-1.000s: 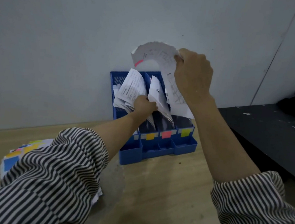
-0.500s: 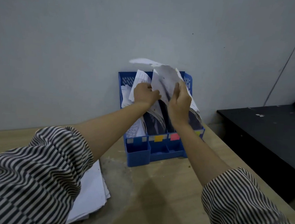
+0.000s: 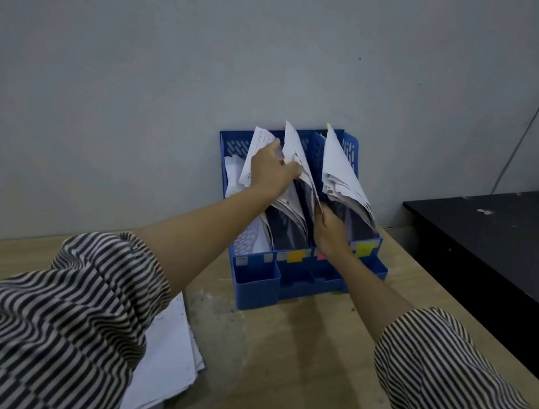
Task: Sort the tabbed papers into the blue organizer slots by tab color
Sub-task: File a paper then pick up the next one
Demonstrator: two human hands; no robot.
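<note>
1. L hand [image 3: 271, 172]: reaches into blue organizer [image 3: 351, 152] from the left, fingers curled over the upper edge of the papers in the 2nd slot [image 3: 293, 160], holding that bundle toward the left.
2. R hand [image 3: 329, 232]: low at the front of the organizer, btw 2nd and 3rd slots, fingers curled up against the bottom edge of the papers there. Fingertips hidden, can't tell exactly which sheets it pinches; looks like a grip on the sheet edge.
3. Papers in the rightmost slot [image 3: 339, 174] stand fanned, leaning right, yellow tab at the top tip.
4. Organizer sits upright on wood table [image 3: 297, 353], back against the gray wall [image 3: 174, 82]. Front labels: orange tab [image 3: 295, 256], pink one partly behind R wrist, yellow tab [image 3: 363, 249]. Leftmost slot also has white sheets.
5. Loose stack of white papers [image 3: 166, 358] lies flat on the table near L, partly under the striped L sleeve [image 3: 56, 316].
6. Black surface [image 3: 493, 237] to the right, lower than the table, w/ white specks.
</note>
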